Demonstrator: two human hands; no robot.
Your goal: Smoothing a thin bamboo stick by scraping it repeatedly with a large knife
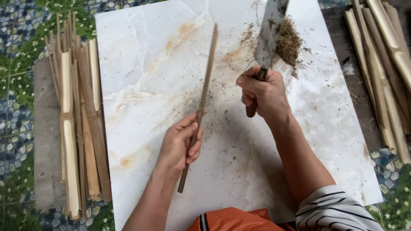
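Observation:
My left hand (180, 143) grips a long thin brown bamboo stick (204, 85) near its lower end, holding it slanted up over a white marble-patterned slab (145, 77). My right hand (263, 92) is closed around the wooden handle of a broad cleaver-like knife (269, 32), whose blade points up and away. The knife is raised to the right of the stick and does not touch it. A heap of brown shavings (289, 42) lies on the slab just behind the blade.
A stack of split bamboo strips (79, 128) lies on a grey board at the left of the slab. More bamboo strips (385, 64) lie at the right edge. Pebble-and-flower patterned flooring (17, 107) surrounds everything. An orange garment (233, 220) shows at the bottom.

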